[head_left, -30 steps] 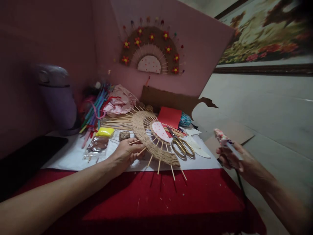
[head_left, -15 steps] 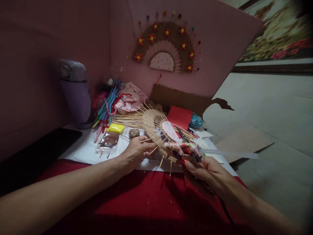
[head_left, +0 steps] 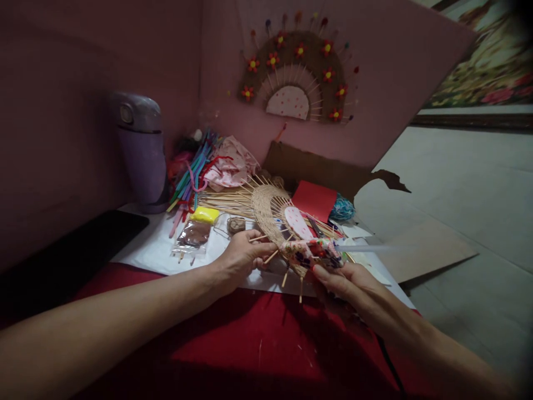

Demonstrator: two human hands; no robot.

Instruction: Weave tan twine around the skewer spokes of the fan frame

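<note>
My left hand (head_left: 239,260) pinches the lower edge of a half-ring craft (head_left: 264,211), made of wooden sticks wound with tan twine, with a dotted white half-disc (head_left: 297,222) at its centre. Bare stick ends poke out around its rim. In my right hand (head_left: 347,283) is a hot glue gun (head_left: 300,253) covered in floral cloth. A pale glue stick (head_left: 375,248) juts from its back, and a small red light glows near my thumb. The gun lies across the craft's lower end, hiding part of it; its tip seems close to the twine.
Wooden sticks (head_left: 225,200), pipe cleaners (head_left: 194,169), pink cloth (head_left: 233,161) and clay packets (head_left: 194,233) lie behind my hands. A purple bottle (head_left: 144,150) stands left. Red card (head_left: 314,201) and blue yarn (head_left: 343,208) lie right. A finished flowered half-ring (head_left: 300,50) hangs on the board.
The whole view has shifted slightly, so the scene sits further right. Both hands keep their holds, and the glue gun stays across the craft's lower end.
</note>
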